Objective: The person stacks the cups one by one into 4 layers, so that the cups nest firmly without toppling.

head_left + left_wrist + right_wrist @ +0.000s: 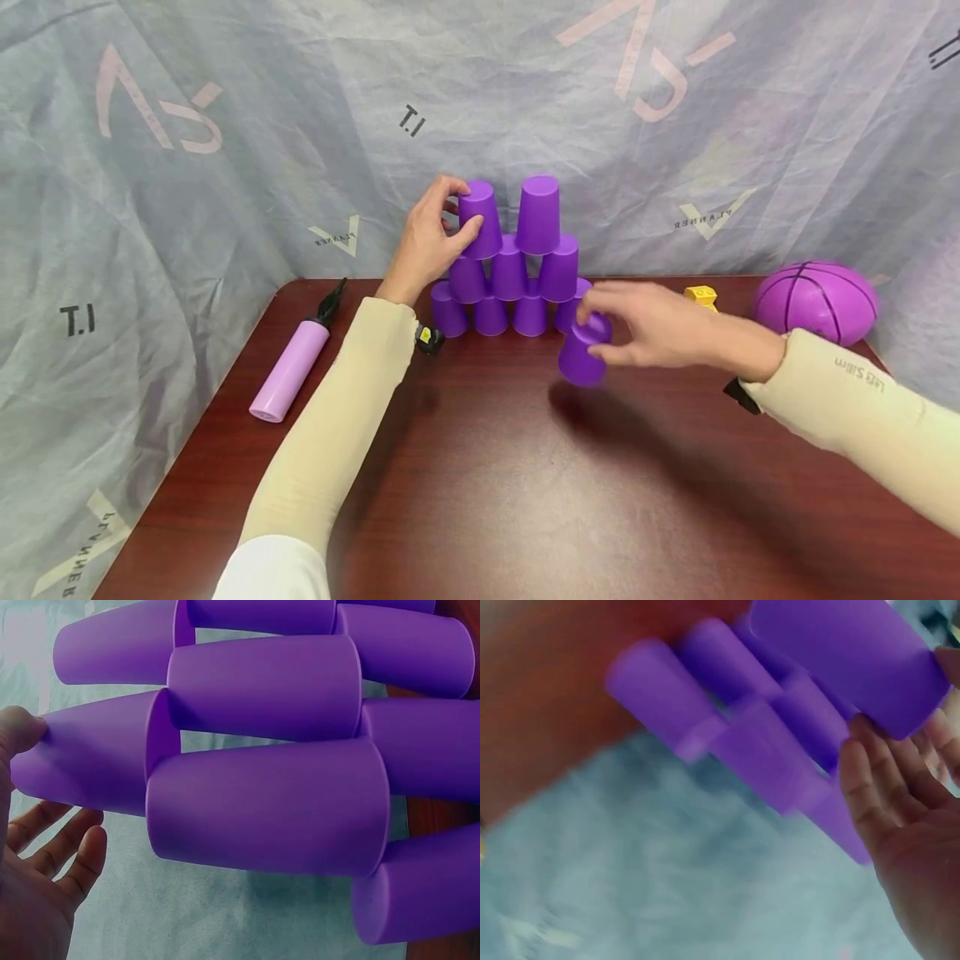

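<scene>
Purple plastic cups, all upside down, form a pyramid: several at the bottom, three in the middle row (509, 271), two on top. My left hand (429, 237) pinches the upper left cup (483, 225) between thumb and fingers; its rim meets the middle row and it leans slightly. Beside it stands the upper right cup (539, 215), untouched. In front of the pyramid's right end, my right hand (637, 323) grips another upside-down cup (581, 358) by its base, above the table. The right wrist view shows this held cup (855, 664) with the blurred pyramid behind.
On the brown table (480, 500), a pink hand pump (291, 371) with a black nozzle lies at the left. Yellow toy blocks (701, 296) and a purple ball (816, 302) with black lines sit at the right. A grey printed cloth (247, 167) hangs behind the table.
</scene>
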The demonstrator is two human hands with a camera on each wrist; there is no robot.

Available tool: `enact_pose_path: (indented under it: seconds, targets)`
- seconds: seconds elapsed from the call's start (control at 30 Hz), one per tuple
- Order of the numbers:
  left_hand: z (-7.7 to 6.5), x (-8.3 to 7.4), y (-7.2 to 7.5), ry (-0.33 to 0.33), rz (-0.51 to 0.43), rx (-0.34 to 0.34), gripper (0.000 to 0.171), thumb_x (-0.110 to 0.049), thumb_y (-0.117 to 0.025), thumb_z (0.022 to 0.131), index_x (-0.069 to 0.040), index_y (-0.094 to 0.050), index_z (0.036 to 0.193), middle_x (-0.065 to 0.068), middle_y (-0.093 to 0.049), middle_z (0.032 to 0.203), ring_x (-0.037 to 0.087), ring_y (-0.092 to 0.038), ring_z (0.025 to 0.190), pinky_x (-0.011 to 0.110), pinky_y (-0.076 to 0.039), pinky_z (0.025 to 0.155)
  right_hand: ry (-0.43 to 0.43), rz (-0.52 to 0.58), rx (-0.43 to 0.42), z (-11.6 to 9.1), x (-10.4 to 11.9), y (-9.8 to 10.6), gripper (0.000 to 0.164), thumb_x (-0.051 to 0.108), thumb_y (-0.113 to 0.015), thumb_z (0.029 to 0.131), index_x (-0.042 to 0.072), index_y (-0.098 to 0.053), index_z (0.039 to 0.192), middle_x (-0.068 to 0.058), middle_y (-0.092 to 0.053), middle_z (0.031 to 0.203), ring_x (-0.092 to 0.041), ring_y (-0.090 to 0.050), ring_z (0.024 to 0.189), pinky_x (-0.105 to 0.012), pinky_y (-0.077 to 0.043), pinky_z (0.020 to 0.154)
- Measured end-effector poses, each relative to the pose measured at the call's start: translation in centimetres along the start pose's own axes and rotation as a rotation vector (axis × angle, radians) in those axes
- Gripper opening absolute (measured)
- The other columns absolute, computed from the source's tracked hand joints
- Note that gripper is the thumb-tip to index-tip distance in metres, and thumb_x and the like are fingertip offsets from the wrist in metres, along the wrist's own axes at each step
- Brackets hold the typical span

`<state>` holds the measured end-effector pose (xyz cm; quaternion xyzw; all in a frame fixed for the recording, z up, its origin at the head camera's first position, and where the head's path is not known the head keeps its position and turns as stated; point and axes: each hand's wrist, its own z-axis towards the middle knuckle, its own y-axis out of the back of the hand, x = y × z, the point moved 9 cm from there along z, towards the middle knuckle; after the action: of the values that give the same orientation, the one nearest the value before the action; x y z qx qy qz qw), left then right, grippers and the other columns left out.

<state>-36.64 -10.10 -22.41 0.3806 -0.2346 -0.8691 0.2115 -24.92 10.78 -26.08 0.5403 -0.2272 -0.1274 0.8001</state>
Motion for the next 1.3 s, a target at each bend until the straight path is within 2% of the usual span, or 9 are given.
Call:
enact_pose_path:
  seconds: [0.17,0.27,0.37,0.47,0.57,0.8,1.03,1.3]
  targets:
    - [0.0,0.0,-0.1,0.002,0.009,0.003,0.031,-0.022,-0.066,0.089,-0.013,-0.050,0.114,0.001,-0.053,0.115,0.013,-0.055,0.094,0.025,-0.046,0.074,0.145,-0.009,-0.192,3.4,2.3,5.7,0.026,0.013,-0.074,0.076,0.012,-0.061,0.098,0.007,-0.053,0.085,-0.007,-0.050,0.080,-0.026,-0.043,0.070]
    - [0.0,0.1,-0.1,-0.002,0.007,0.003,0.031,-0.022,-0.066,0.089,-0.013,-0.050,0.114,0.001,-0.053,0.115,0.013,-0.055,0.094,0.026,-0.047,0.074,0.188,-0.017,-0.314,5.2,3.0,9.0,0.026,0.009,-0.074,0.075,0.006,-0.063,0.099,0.002,-0.059,0.089,-0.010,-0.051,0.082,-0.026,-0.043,0.072]
    - [0.0,0.3,-0.1,-0.004,0.002,-0.001,0.031,-0.022,-0.066,0.089,-0.013,-0.051,0.114,0.001,-0.053,0.115,0.014,-0.055,0.094,0.029,-0.048,0.074,0.163,-0.031,-0.414,7.0,2.7,11.5,0.027,0.009,-0.075,0.078,0.004,-0.065,0.102,-0.001,-0.063,0.095,-0.012,-0.053,0.086,-0.026,-0.044,0.073]
    - [0.0,0.6,-0.1,-0.005,-0.001,-0.003,0.031,-0.022,-0.066,0.089,-0.013,-0.050,0.113,0.001,-0.053,0.114,0.013,-0.055,0.093,0.030,-0.048,0.074,0.072,-0.037,-0.467,8.9,1.5,12.9,0.026,0.016,-0.074,0.082,0.006,-0.066,0.105,0.000,-0.064,0.099,-0.011,-0.054,0.088,-0.027,-0.043,0.072]
    - [0.0,0.8,-0.2,-0.007,-0.004,-0.006,0.031,-0.022,-0.066,0.089,-0.014,-0.050,0.113,0.000,-0.053,0.114,0.014,-0.055,0.093,0.028,-0.048,0.073,-0.033,-0.037,-0.476,10.8,-0.1,13.3,0.027,0.025,-0.070,0.086,0.008,-0.067,0.107,0.002,-0.064,0.100,-0.009,-0.053,0.089,-0.028,-0.042,0.072]
    - [0.1,0.6,-0.3,-0.023,-0.017,-0.016,0.031,-0.022,-0.066,0.088,-0.013,-0.050,0.113,0.000,-0.054,0.111,0.015,-0.056,0.092,0.028,-0.048,0.072,-0.172,-0.068,-0.417,14.4,-2.0,12.3,0.031,0.032,-0.065,0.089,0.009,-0.066,0.110,-0.001,-0.062,0.102,-0.013,-0.053,0.091,-0.028,-0.041,0.071]
    - [0.2,0.6,-0.6,-0.020,-0.016,-0.012,0.031,-0.024,-0.065,0.089,-0.014,-0.050,0.114,0.000,-0.054,0.112,0.014,-0.055,0.092,0.027,-0.048,0.072,-0.289,-0.046,-0.358,15.6,-3.7,11.9,0.035,0.035,-0.061,0.091,0.009,-0.065,0.114,-0.003,-0.063,0.110,-0.016,-0.056,0.098,-0.032,-0.043,0.082]
    - [0.2,0.5,-0.6,-0.026,-0.020,-0.018,0.031,-0.024,-0.065,0.089,-0.014,-0.050,0.113,0.000,-0.054,0.112,0.015,-0.056,0.092,0.027,-0.048,0.071,-0.339,-0.035,-0.297,16.3,-4.7,11.6,0.038,0.037,-0.061,0.091,0.009,-0.062,0.118,-0.003,-0.062,0.113,-0.017,-0.055,0.099,-0.033,-0.042,0.083]
